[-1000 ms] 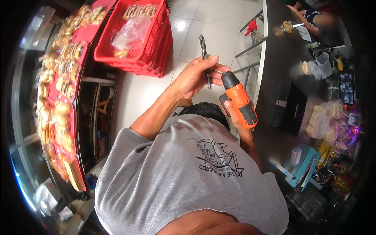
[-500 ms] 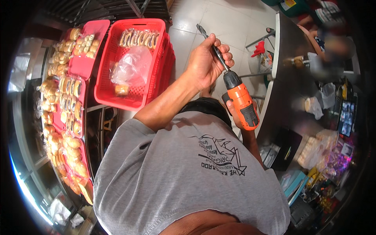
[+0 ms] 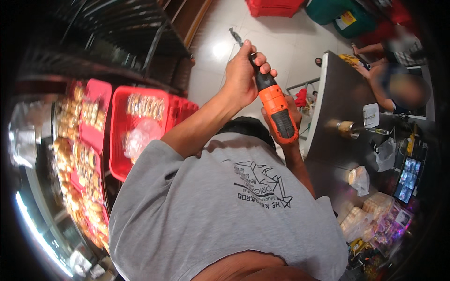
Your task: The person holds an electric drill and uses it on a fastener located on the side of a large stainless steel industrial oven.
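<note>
An orange and black cordless drill [image 3: 275, 104] is held up in front of my chest, pointing away and slightly left. My right hand [image 3: 291, 117] is closed round its grip, partly hidden behind the drill body. My left hand [image 3: 241, 75] is closed at the drill's front end, with its fingers curled against the black chuck [image 3: 266, 80]. A long dark drill bit [image 3: 236, 36] sticks out beyond my left thumb. The part of the bit inside my left hand is hidden.
At left, a red basket [image 3: 114, 136] holds wrapped bread, beside pink trays [image 3: 97, 89] of packaged buns. A dark counter [image 3: 323, 110] stands at right with a screen [image 3: 408, 180] and plastic bags. A person [image 3: 382, 82] is beyond it. A rack [image 3: 159, 47] stands far left.
My left hand has slid along the bit toward the drill, so its fingers now meet the chuck. The view has shifted, showing more floor and the rack ahead.
</note>
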